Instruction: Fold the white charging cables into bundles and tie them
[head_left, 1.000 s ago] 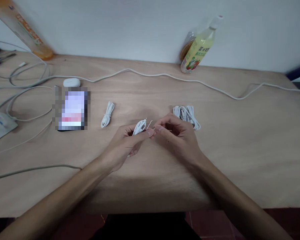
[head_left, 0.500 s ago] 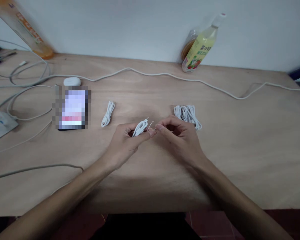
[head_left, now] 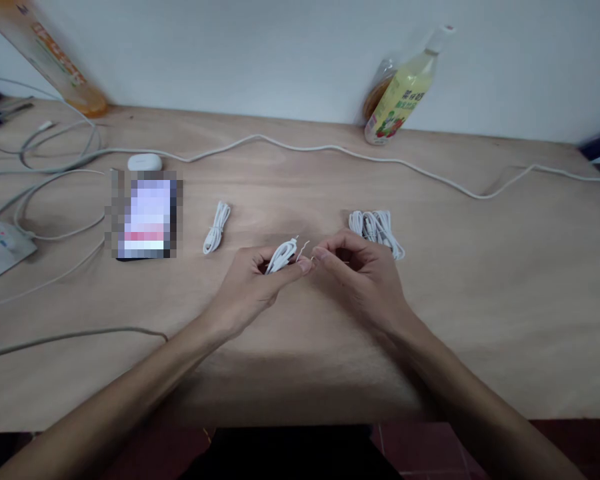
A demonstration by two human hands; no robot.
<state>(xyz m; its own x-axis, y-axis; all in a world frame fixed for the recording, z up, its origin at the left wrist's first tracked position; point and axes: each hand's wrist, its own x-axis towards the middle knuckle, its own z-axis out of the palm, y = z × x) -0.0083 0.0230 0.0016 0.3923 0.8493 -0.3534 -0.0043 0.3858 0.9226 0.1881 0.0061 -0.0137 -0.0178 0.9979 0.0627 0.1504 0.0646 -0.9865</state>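
My left hand [head_left: 253, 283] is closed around a coiled white cable [head_left: 283, 255], with the coil showing above the thumb. A thin white twist tie [head_left: 303, 249] sticks up beside the cable at the left fingertips. My right hand [head_left: 363, 273] is pinched, thumb against index finger, on an end of the twist tie just right of the left thumb. Both hands hover over the middle of the wooden table. To their left lies one bundled white cable [head_left: 217, 227]. Several more bundled white cables [head_left: 375, 230] lie behind my right hand, which partly covers them.
A blurred-out phone [head_left: 147, 220] and a white earbud case [head_left: 145, 162] are at the left, among loose cables. One long white cord [head_left: 330, 149] crosses the table's back. A yellow drink bottle [head_left: 400, 97] and an orange bottle [head_left: 75, 80] stand near the wall.
Hardly anything differs. The fingertips of both hands have shifted very slightly to the right, with the coiled cable and twist tie still between them.
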